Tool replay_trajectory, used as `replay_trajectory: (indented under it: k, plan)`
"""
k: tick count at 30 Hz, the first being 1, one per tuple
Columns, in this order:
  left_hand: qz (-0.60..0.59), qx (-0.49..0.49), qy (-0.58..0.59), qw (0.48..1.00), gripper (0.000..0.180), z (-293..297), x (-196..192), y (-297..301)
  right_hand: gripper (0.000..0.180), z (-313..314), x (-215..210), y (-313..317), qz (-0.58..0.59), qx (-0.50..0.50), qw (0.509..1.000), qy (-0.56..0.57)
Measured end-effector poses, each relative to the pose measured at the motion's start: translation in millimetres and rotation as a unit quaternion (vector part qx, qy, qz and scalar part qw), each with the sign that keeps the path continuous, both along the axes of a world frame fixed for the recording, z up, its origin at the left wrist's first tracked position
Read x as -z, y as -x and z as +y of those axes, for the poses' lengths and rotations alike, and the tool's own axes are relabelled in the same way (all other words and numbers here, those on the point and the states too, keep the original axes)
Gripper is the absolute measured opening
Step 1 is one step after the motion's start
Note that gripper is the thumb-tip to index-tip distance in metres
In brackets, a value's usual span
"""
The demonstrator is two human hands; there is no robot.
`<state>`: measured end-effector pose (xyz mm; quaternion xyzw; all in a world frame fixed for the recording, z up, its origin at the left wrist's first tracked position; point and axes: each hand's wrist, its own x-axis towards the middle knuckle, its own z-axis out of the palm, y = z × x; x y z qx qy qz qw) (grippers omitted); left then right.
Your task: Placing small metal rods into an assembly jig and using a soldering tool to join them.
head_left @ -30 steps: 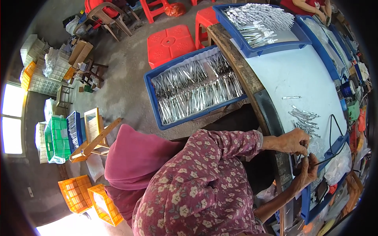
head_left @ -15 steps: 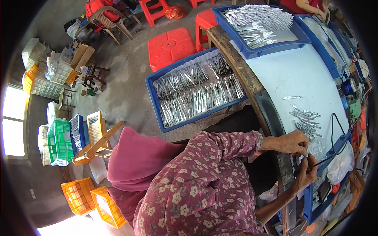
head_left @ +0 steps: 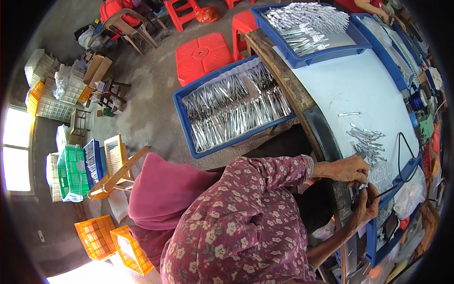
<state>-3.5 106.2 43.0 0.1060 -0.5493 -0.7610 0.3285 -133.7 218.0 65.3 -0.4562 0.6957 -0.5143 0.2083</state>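
Observation:
My left hand [head_left: 349, 169] is closed, fingertips pinched at the table's near edge. A small pale piece [head_left: 363, 185] shows between my two hands, too small to name. My right hand [head_left: 365, 204] is closed just beside the left, and a thin dark rod [head_left: 388, 191] sticks out from its fingers. A loose pile of slim silver metal strips [head_left: 368, 142] lies on the white tabletop [head_left: 326, 90], just beyond my left hand. One single strip [head_left: 349, 114] lies apart from that pile. Clear plastic bags [head_left: 381, 174] rest against the far side of my hands.
Blue trays of metal strips stand on the tabletop [head_left: 302, 61] and beside the table [head_left: 177, 113]. A black cord loop [head_left: 400, 158] crosses a blue bin [head_left: 371, 251]. Red stools [head_left: 204, 57], orange crates [head_left: 94, 236] and a wooden chair [head_left: 118, 175] stand around. Another person's arm [head_left: 371, 7] shows far right.
Both hands stay together and have shifted slightly. The thin rod in the right hand has tilted and moved a little. The pile of strips looks the same.

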Motion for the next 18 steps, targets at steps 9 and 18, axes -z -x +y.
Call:
replay_trajectory:
  k: [9,18]
  plan:
    - [-0.131,-0.015,0.003,0.991,0.018,-7,2,-7,0.019,-3,-11,-12,-0.001,0.028,0.999,-0.046]
    - [-0.080,0.025,-0.110,0.990,0.018,-10,5,-9,0.020,0,-17,-14,-0.050,0.005,0.997,-0.050]
